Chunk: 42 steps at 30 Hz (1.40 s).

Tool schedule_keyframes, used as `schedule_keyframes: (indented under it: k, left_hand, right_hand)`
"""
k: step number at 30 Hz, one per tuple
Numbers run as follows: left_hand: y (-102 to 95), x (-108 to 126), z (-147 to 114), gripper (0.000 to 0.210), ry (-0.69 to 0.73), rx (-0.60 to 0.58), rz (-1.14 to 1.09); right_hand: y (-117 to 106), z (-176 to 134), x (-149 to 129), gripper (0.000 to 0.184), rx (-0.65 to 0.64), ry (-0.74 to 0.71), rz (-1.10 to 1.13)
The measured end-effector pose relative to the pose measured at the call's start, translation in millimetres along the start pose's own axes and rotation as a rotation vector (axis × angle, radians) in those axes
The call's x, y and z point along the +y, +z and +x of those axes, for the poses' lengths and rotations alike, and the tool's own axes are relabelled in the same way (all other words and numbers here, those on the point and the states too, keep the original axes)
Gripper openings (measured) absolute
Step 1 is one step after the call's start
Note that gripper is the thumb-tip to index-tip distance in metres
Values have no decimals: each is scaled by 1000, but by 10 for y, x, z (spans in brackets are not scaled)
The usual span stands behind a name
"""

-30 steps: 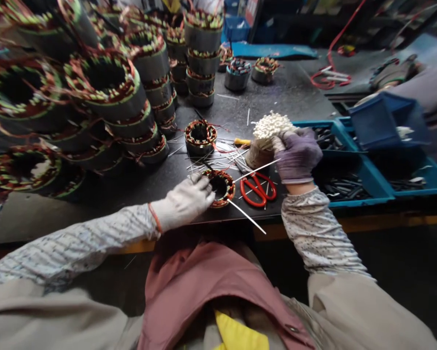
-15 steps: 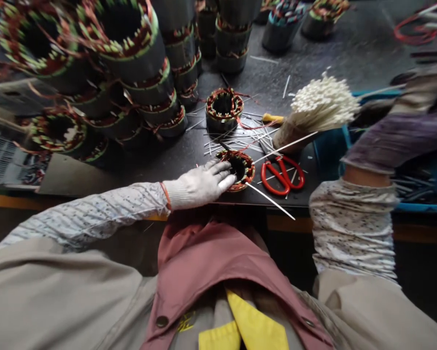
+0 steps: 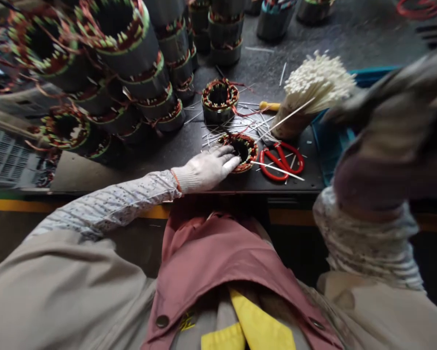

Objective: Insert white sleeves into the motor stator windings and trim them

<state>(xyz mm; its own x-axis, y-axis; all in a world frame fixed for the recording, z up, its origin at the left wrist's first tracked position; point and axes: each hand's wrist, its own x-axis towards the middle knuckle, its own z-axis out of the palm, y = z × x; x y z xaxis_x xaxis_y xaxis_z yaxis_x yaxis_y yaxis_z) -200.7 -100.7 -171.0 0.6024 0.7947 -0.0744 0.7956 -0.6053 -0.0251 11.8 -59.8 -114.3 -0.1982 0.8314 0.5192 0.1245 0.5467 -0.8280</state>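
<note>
My left hand [image 3: 213,165], in a white glove, grips the left side of a small motor stator [image 3: 249,165]. Its fingers lie over the rim toward the hole and hide part of the windings. White rods [image 3: 282,171] stick out from the stator on the right, one pointing up toward a bundle of similar rods [image 3: 318,78]. My right hand [image 3: 379,116], in a dark glove, is raised at the right above a blue bin. Motion smears its fingers, and whether they hold anything cannot be seen.
Red-handled scissors [image 3: 282,163] lie right of the stator, among loose white rods. Another stator [image 3: 220,103] with red wires stands behind. Stacked stators [image 3: 140,73] rise at the left. A yellow-handled tool [image 3: 269,106] lies by the bundle; the blue bin [image 3: 322,150] is at right.
My right hand has swung and now blurs, its fingers closer to the rod bundle. The left hand stays on the stator. The lower protruding rod now points less steeply downward. The view has shifted slightly.
</note>
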Motion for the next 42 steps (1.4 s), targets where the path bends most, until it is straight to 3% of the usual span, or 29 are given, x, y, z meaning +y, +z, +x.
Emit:
schedule_keyframes:
  k: [5,8,11,19,29,37,42]
  left_hand:
    - [84,47,49,43,-50,68,20]
    - [13,48,60,46,-48,46,-29]
    - [-71,14,41,46,-1,0,-14]
    - [103,-48,95,46,28,130,-17]
    - [76,15,129,42,10,167,-66]
    - [70,16,124,43,2,165,-90]
    - [23,45,119,47,-40,133,-92]
  right_hand:
    - [144,-1069,-80,6,53,-54,-18]
    - [146,-1517,7,24,-30,-92,-63]
    - [129,-1739,110,32,-150,-38,9]
    - [267,-1833,254,30,-192,105,161]
    - [328,-1850,250,24,-41,293,153]
    - [376,-1750,203,21,3,340,148]
    - [473,-1581,146,14,104,231,184]
